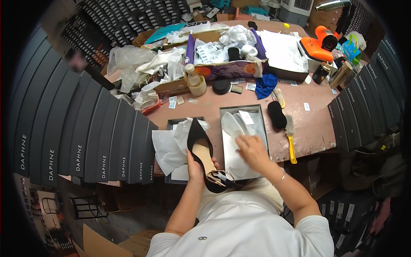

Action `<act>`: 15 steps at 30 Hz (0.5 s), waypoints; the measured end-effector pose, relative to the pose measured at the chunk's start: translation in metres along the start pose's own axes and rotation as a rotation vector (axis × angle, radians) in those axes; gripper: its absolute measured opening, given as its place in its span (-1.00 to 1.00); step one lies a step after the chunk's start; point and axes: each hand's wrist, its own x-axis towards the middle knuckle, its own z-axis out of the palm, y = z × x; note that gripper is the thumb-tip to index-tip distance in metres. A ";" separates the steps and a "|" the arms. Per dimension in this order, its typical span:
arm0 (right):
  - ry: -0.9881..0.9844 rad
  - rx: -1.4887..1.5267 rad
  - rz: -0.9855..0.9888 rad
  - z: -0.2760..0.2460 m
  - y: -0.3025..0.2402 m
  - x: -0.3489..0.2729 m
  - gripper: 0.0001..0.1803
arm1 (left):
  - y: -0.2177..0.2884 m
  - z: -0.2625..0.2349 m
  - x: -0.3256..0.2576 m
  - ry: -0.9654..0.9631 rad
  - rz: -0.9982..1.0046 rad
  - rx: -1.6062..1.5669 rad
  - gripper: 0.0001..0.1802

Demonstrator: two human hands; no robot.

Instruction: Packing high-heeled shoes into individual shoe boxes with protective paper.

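A black pointed-toe shoe (pixel 200 147) with a beige insole is in my left hand (pixel 195 169), fingers wrapped round its side. Its toe points away from me, and a strap with a clear plastic wrap shows at the heel. My right hand (pixel 253 152) is over an open shoebox (pixel 264 128), its fingers slightly bent and apart, nothing visible in them. White tissue paper (pixel 233 126) and a small white label card (pixel 246 118) lie in that box. Under the shoe, white tissue paper (pixel 169 147) spreads over a second grey box (pixel 175 177).
Tall rows of dark shoeboxes (pixel 92 128) (pixel 364 98) flank the table. A black sponge brush (pixel 277 115) and yellow-handled brush (pixel 291 145) lie right of the box. Behind stand a glue bottle (pixel 196 82), a paper-filled carton (pixel 227 70) and an orange tool (pixel 317 49).
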 end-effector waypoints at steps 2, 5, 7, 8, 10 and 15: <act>-0.138 0.447 0.114 0.008 -0.033 0.001 -0.46 | -0.008 0.018 -0.004 0.047 0.082 -0.062 -0.12; -0.403 0.731 0.165 0.033 -0.060 0.024 -0.35 | -0.052 -0.021 0.016 -0.517 0.098 -0.224 -0.26; -0.418 0.625 0.213 0.078 -0.051 0.025 -0.25 | -0.069 0.028 -0.014 0.162 0.356 0.098 -0.24; -0.271 0.678 0.218 0.103 -0.053 0.022 -0.19 | -0.057 0.034 -0.022 0.132 0.295 0.105 -0.32; -0.403 0.749 0.293 0.090 -0.070 0.040 -0.16 | -0.040 0.031 -0.034 0.065 0.223 0.080 -0.31; -0.527 0.736 0.139 0.060 -0.083 0.042 -0.12 | 0.013 0.007 -0.007 -0.253 0.223 0.004 -0.39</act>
